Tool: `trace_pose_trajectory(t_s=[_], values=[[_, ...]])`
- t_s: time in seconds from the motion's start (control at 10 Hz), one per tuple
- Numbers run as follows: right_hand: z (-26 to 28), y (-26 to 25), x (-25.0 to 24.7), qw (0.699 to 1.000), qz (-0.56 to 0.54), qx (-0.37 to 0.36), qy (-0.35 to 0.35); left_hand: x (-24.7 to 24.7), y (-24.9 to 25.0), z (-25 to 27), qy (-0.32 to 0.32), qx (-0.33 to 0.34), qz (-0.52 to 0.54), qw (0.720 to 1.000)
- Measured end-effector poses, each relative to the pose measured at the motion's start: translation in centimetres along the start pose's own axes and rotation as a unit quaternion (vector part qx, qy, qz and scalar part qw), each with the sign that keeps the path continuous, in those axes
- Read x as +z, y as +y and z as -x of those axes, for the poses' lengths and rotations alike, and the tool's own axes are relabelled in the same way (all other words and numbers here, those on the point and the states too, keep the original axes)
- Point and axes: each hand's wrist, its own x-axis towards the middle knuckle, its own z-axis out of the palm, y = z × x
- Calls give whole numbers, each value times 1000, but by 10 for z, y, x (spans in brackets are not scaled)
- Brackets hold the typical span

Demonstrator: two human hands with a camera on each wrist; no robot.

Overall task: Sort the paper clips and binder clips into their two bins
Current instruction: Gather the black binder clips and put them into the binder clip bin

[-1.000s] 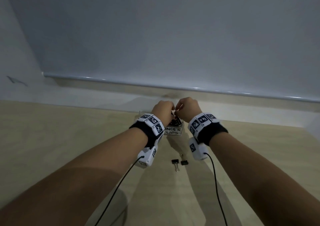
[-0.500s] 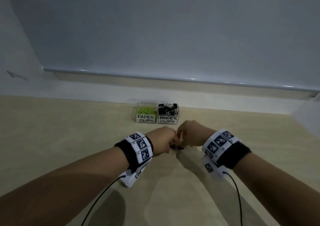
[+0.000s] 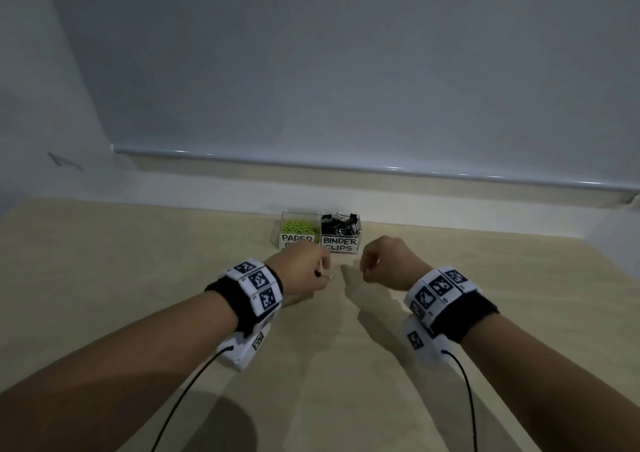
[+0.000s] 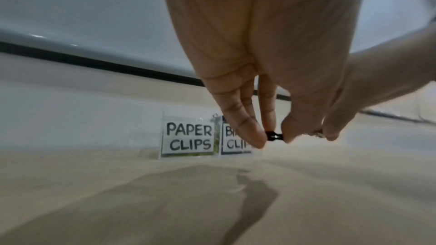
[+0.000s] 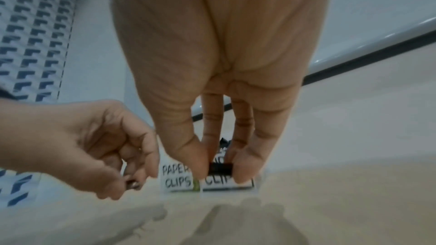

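Matt pale wood-look table [image 3: 138, 278]; clear glossy plastic bins [image 3: 299, 216] with white paper labels [image 4: 188, 137].

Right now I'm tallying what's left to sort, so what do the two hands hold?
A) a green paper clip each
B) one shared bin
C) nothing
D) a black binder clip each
D: the left hand pinches a black binder clip, and the right hand pinches another black binder clip between thumb and finger.
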Motion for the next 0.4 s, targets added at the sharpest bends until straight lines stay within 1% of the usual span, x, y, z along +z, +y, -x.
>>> trace_pose_trajectory(t_s=[0.1,0.2,0.3,0.4], values=[[-24,-3,-16,993,-45,-17,109,-22,2,-25,127,-26,58,990],[-53,-8,-22,983,-50,-16,178,-36,2,-53,192,-66,77,976],[-75,-6,-10,987,-34,-3,158,-28,1,-74,156,-88,33,983],[-73,5,-3,988,-26,-14,154,-20,-2,-74,144,-88,-9,986]])
